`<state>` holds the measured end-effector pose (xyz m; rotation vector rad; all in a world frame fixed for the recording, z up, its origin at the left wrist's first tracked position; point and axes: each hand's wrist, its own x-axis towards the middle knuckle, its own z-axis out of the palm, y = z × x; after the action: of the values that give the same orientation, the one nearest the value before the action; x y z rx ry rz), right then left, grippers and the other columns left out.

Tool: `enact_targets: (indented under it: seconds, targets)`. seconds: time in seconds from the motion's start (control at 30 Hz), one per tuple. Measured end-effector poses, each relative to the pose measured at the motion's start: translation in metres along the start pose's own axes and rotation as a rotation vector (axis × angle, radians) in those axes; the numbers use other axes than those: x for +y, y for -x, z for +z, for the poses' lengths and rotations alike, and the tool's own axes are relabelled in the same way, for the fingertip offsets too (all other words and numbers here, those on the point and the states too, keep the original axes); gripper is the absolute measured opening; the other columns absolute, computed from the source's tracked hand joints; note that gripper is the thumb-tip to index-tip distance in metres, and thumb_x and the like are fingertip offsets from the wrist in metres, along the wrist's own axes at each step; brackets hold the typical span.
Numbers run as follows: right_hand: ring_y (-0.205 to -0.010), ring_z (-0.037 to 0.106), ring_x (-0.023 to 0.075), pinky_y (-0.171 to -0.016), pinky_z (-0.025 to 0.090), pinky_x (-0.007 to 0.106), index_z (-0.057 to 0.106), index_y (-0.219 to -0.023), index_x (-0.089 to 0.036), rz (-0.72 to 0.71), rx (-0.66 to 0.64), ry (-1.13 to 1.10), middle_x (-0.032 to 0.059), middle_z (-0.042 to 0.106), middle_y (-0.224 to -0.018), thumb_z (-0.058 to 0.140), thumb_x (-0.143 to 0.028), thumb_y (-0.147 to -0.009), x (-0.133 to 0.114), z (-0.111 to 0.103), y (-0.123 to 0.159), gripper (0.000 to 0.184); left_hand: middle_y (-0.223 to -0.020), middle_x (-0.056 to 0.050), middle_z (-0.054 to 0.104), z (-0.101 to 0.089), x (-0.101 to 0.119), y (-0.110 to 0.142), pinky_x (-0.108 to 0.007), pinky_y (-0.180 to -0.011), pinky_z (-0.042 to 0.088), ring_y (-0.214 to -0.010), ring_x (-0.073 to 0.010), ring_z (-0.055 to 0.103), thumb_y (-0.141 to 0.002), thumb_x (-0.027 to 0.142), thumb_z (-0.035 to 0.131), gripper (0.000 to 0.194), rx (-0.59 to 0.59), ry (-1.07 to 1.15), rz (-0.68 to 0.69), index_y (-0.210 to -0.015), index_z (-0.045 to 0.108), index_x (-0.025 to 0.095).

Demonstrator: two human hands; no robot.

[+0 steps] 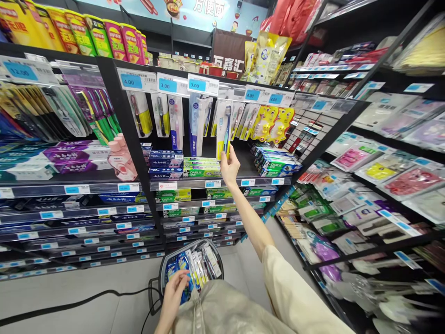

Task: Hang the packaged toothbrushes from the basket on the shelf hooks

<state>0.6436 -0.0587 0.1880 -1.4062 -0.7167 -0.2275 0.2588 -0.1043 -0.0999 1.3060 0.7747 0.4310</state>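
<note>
A: What are the fingers doing?
B: Those of the right hand are closed on the lower end of a toothbrush pack, held up in front of a shop shelf.

A: Which way does the pack point?
B: Its long axis is nearly upright, the top leaning slightly right. The bristle head is at the top; the handle runs down toward the hand. Whether the top hangs on a hook, I cannot tell.

A: What crowds it?
B: Just right, more slim packs hang close, partly covered by it, then yellow packs. To its left hangs a blue-and-white pack. Price labels line the edge above. Green-and-white toothpaste boxes lie stacked at lower left, with another stack further right.

A: And the other hand?
B: The left hand is low, over a basket of packaged goods on the floor. Its fingers are loosely bent; whether they grip anything, I cannot tell.
</note>
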Motion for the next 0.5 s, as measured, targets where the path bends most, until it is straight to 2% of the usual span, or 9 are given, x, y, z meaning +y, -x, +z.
enact_targets:
  seconds: [0.1, 0.27, 0.4, 0.5]
  targets:
    - [-0.069, 0.066, 0.0168, -0.061, 0.057, 0.028, 0.043, -0.156, -0.024, -0.009, 0.015, 0.053, 0.0039, 0.072, -0.094, 0.055, -0.057, -0.095, 0.002, -0.003, 0.0, 0.07, -0.086, -0.01, 0.076, 0.001, -0.003, -0.001, -0.035, -0.078, 0.057, -0.082, -0.0276, 0.072, -0.072, 0.076, 0.072, 0.063, 0.001, -0.006, 0.016, -0.097, 0.078, 0.018]
    - [-0.059, 0.063, 0.0146, -0.053, 0.054, 0.025, 0.044, -0.156, -0.021, 0.042, -0.104, 0.002, 0.0023, 0.069, -0.081, 0.054, -0.06, -0.095, 0.005, -0.001, -0.02, 0.073, -0.086, -0.009, 0.076, -0.002, -0.012, -0.001, -0.035, -0.079, 0.057, -0.08, -0.027, 0.071, -0.075, 0.075, 0.071, 0.062, 0.001, -0.017, 0.019, -0.099, 0.077, 0.018]
    - [-0.048, 0.052, 0.0097, -0.047, 0.049, 0.022, 0.047, -0.154, -0.019, 0.082, -0.133, -0.005, 0.0006, 0.067, -0.076, 0.057, -0.055, -0.095, 0.006, 0.015, -0.048, 0.069, -0.084, -0.008, 0.075, -0.002, -0.012, -0.002, -0.034, -0.075, 0.057, -0.078, -0.0266, 0.071, -0.073, 0.077, 0.071, 0.063, -0.002, -0.015, 0.015, -0.098, 0.077, 0.019]
    - [-0.045, 0.049, 0.008, -0.046, 0.05, 0.022, 0.049, -0.153, -0.02, 0.13, -0.113, 0.043, 0.0002, 0.069, -0.079, 0.057, -0.05, -0.096, 0.013, 0.032, -0.07, 0.064, -0.083, -0.008, 0.075, 0.0, -0.006, -0.002, -0.033, -0.073, 0.057, -0.078, -0.0266, 0.071, -0.072, 0.079, 0.07, 0.065, -0.011, -0.026, 0.019, -0.096, 0.077, 0.019]
